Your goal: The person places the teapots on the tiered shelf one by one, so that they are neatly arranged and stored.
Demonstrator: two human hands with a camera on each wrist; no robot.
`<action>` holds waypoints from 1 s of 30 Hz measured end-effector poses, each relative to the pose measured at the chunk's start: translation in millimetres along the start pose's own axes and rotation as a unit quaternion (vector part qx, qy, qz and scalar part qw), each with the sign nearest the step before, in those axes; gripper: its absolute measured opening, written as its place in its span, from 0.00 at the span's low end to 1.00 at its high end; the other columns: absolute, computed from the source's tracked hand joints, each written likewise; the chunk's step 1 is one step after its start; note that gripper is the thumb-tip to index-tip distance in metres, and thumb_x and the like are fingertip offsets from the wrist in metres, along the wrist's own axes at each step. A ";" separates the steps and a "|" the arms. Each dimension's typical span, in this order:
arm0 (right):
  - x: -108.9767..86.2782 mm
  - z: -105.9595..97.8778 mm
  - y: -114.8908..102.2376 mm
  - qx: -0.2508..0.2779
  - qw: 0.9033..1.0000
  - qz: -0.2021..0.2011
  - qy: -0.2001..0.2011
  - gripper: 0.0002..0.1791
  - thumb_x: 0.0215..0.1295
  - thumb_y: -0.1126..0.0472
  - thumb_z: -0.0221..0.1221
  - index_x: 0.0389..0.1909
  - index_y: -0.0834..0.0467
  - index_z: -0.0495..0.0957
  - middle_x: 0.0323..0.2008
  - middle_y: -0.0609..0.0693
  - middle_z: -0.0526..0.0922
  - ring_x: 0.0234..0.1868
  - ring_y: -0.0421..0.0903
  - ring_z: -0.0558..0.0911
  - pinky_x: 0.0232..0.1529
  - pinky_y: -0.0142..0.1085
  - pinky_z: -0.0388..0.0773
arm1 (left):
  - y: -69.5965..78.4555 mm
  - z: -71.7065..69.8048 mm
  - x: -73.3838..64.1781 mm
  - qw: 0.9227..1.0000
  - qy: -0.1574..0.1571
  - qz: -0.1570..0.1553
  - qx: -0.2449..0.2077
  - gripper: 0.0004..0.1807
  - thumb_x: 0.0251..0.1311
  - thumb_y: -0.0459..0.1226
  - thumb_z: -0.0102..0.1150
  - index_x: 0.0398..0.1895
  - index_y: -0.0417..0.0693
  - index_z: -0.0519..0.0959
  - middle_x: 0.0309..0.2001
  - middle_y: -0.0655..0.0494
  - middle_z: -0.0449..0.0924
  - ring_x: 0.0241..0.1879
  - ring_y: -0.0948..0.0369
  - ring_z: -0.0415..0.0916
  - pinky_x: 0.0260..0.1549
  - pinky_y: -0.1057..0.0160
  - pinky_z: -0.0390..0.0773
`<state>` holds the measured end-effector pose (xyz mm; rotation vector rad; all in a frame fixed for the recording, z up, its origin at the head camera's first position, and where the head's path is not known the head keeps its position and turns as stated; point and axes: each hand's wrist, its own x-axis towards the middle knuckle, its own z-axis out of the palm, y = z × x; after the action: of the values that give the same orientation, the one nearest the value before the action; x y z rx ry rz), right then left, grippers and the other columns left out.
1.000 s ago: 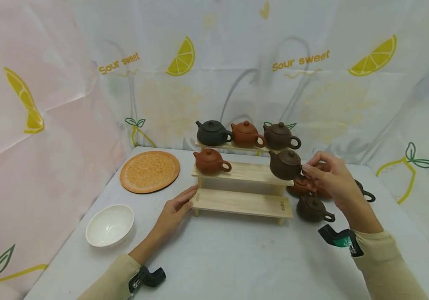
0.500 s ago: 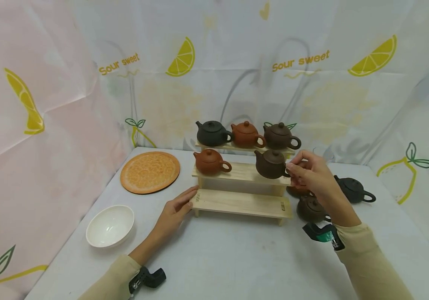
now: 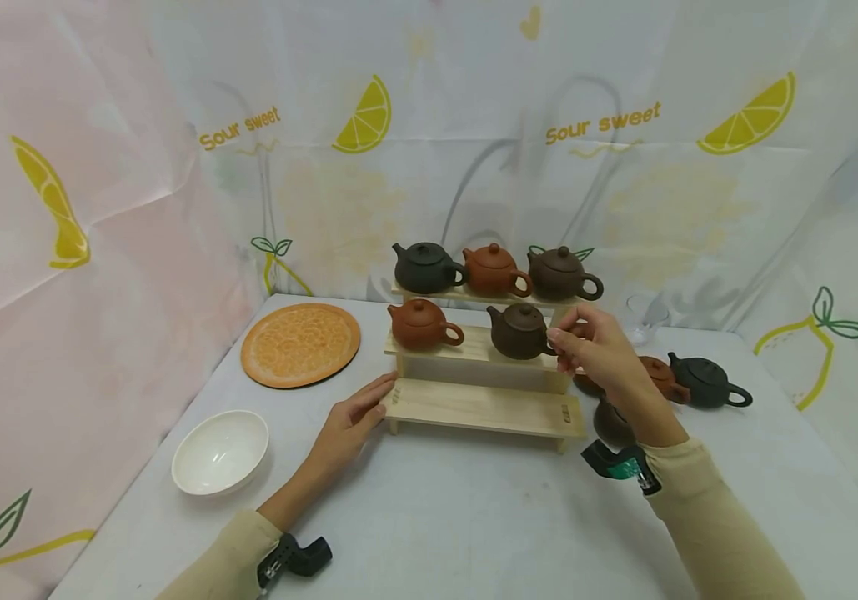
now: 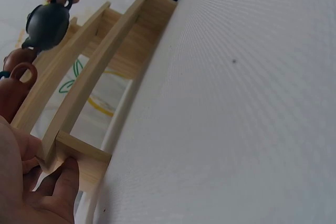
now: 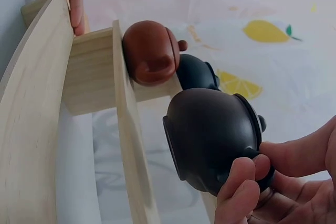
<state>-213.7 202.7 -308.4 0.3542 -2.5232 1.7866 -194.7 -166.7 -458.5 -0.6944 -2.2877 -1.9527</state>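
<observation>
My right hand [image 3: 597, 350] pinches a dark brown teapot [image 3: 520, 332] by its handle, close over the middle tier of the wooden shelf stand [image 3: 484, 406]. In the right wrist view, the teapot [image 5: 212, 135] appears apart from the board. My left hand [image 3: 349, 421] grips the left end of the bottom tier, with fingers [image 4: 65, 184] under the board in the left wrist view. On the middle tier's left sits a reddish-brown teapot [image 3: 421, 324]. Along the top tier stand a black teapot [image 3: 424, 268], a reddish-brown one and a dark brown one [image 3: 554, 275].
Right of the stand, more teapots sit on the table, including a black one [image 3: 702, 382], a reddish-brown one [image 3: 661, 377] and a brown one partly behind my right forearm. A clear glass [image 3: 646, 318] is behind them. At left are a white bowl [image 3: 220, 452] and an orange round mat [image 3: 299, 344].
My right hand has carried the dark brown teapot leftward over the middle tier, toward the reddish-brown teapot there. My left hand has stayed at the stand's left end.
</observation>
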 end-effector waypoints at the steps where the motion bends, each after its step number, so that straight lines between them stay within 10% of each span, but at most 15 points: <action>1: 1.1 1.1 0.4 0.000 1.000 -0.003 0.000 0.06 0.76 0.71 0.58 0.41 0.69 0.70 0.29 0.59 0.75 0.23 0.49 0.78 0.24 0.36 0.80 | -0.2 0.2 0.2 1.000 0.000 0.000 0.001 0.23 0.78 0.28 0.52 0.72 0.32 0.71 0.76 0.46 0.66 0.78 0.49 0.55 0.68 0.72 0.61; 30: 23.0 39.1 16.2 0.050 0.999 -0.014 0.000 0.06 0.74 0.73 0.58 0.38 0.70 0.71 0.27 0.59 0.79 0.21 0.46 0.82 0.23 0.34 0.82 | 3.2 0.3 -0.7 1.000 -0.001 -0.010 0.010 0.23 0.78 0.29 0.52 0.73 0.36 0.72 0.76 0.52 0.66 0.77 0.55 0.56 0.69 0.71 0.61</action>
<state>-235.2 167.4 -333.2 0.3904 -2.4234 1.9064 -192.8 -166.3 -455.9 -0.6738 -2.3216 -1.9345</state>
